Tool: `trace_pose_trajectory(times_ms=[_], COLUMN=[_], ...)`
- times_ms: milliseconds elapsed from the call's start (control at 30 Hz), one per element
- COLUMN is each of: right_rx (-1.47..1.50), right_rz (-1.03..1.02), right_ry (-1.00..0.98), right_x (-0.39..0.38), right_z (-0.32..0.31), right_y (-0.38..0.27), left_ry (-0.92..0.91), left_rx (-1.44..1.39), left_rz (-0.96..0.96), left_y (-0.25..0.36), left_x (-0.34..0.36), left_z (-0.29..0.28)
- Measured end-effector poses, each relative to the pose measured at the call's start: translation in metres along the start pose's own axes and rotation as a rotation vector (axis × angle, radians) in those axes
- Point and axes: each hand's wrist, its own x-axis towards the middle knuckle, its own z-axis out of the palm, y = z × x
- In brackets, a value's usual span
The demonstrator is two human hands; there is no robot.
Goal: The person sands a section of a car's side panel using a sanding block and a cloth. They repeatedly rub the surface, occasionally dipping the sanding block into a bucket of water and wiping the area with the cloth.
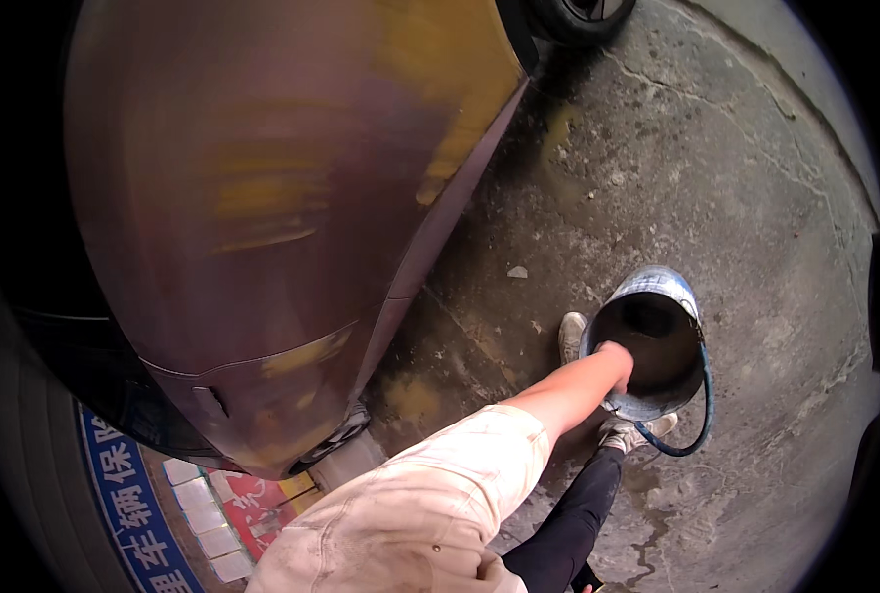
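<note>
My left arm reaches from the lower left, in a pale short sleeve (460,460), down to a grey-white bucket (662,282) with blue marks. At the near left side of its rim, my left hand (614,364) dips inside; its fingers are hidden. Dark, murky contents (662,356) show in the bucket, with a darker round patch at the far side. A blue, hose-like handle (702,430) hangs down the right side. Only a sliver of my right hand (587,588) appears at the lower edge beside my dark trouser leg, so its grip is hidden.
A brownish car body (262,128) with yellowish patches fills the upper left. Its wheels (331,445) show below and at the top. My shoes (573,336) stand close beside the bucket on stained concrete (756,198). A blue sign (133,504) lies at lower left.
</note>
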Motion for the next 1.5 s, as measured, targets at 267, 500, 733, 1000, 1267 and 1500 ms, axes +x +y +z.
trace_pose_trajectory(times_ms=[267, 500, 733, 1000, 1267, 1500], right_rx=[-0.073, -0.129, -0.004, -0.039, -0.009, -0.157], right_rz=[-0.232, -0.295, -0.310, -0.457, -0.341, -0.340], right_ry=[0.154, 0.287, 0.334, 0.411, 0.438, 0.571], right_x=[0.004, 0.006, 0.026, 0.077, 0.048, 0.022], right_z=[-0.038, -0.053, -0.061, -0.056, -0.026, 0.043], right_y=[-0.004, -0.002, 0.010, 0.040, 0.041, 0.069], left_ry=[0.401, 0.667, 0.841, 1.220, 1.398, 1.394], left_rx=[-0.321, -0.556, -0.216, 0.021, 0.527, 0.851], left_rz=[0.023, 0.172, 0.037, -0.420, -0.417, -0.220], left_y=[-0.016, -0.019, -0.107, -0.181, -0.230, -0.291], left_x=[-0.097, -0.189, -0.392, -0.648, -0.785, -0.811], left_z=[-0.019, -0.021, 0.004, 0.059, 0.062, 0.006])
